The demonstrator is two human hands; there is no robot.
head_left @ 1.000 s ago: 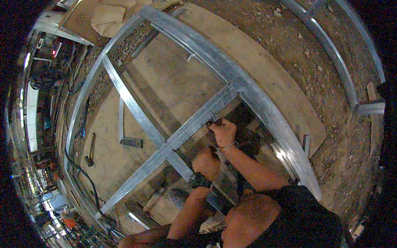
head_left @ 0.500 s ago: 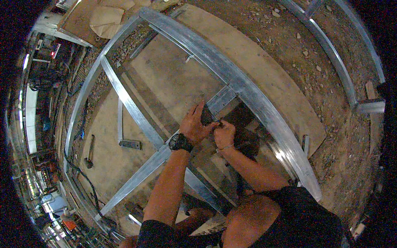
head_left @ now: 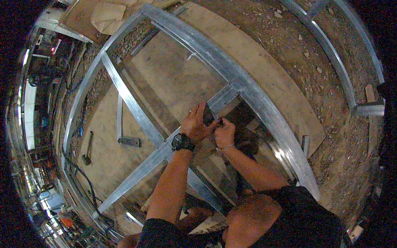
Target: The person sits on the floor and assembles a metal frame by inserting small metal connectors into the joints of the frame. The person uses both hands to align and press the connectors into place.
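Observation:
A frame of silvery rectangular metal tubes (head_left: 256,97) lies before me, with a cross tube (head_left: 224,97) joined to its long right side. My left hand (head_left: 194,125), a black watch on its wrist, rests over that cross tube. Its fingers and thumb hold a small dark flat piece (head_left: 209,115) against the metal; the piece's kind is unclear. Close by on the right, my right hand (head_left: 224,134) is closed in a pinch at the tube's near edge. Whatever sits between those fingertips is too small and dark to name.
A hammer (head_left: 88,149) lies on brown boards (head_left: 144,76) at the left, near a metal angle piece (head_left: 129,141). A dark cable (head_left: 89,182) runs along the frame's left side. Another metal frame (head_left: 333,53) stands on stony dirt at the upper right.
Both hands stay at the same spot on the cross tube, with only slight finger movement. The view has shifted a little.

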